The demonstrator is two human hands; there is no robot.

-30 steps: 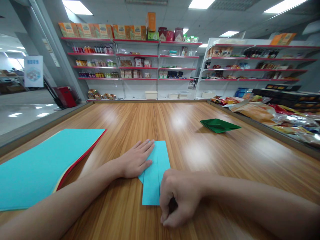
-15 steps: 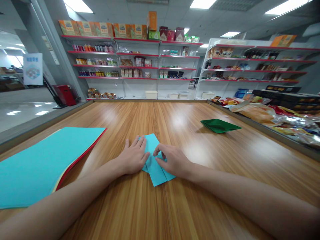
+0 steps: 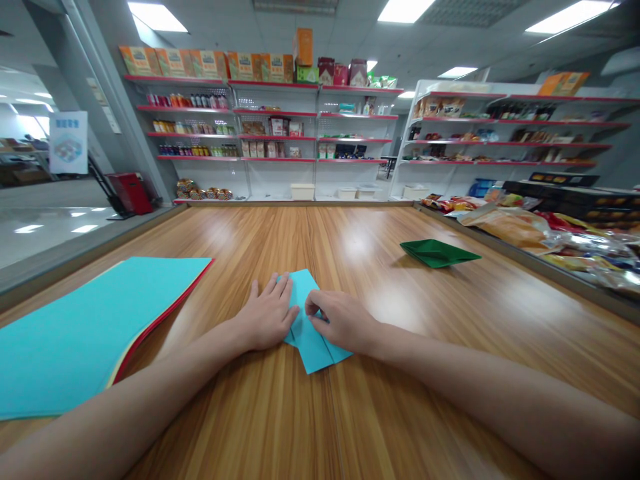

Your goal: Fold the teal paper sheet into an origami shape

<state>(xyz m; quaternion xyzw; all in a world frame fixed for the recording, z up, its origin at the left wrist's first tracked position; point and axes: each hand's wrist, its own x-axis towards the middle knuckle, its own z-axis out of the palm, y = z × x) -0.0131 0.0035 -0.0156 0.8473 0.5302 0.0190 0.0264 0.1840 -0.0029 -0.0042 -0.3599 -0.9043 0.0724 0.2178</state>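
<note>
A folded light-blue sheet of paper [image 3: 313, 350] lies flat on the wooden table in front of me, its lower end spreading into angled flaps. My left hand [image 3: 267, 313] rests flat on the sheet's left side, fingers stretched out and pointing away from me. On the right side of the paper sits my right hand [image 3: 343, 320], its fingers curled in and the tips of index finger and thumb together against the surface. No paper shows between those tips. The right hand hides part of the sheet's right edge.
To the left lies a stack of coloured sheets [image 3: 100, 327], light blue on top, with yellow and red edges below. A folded green paper piece [image 3: 440, 253] rests at the right. Packaged snacks [image 3: 520, 227] line the table's right side; stocked shelves [image 3: 275, 140] stand behind.
The thumb and index finger of my right hand have closed together over the paper. My left hand stays in place, and the sheet looks the same.
</note>
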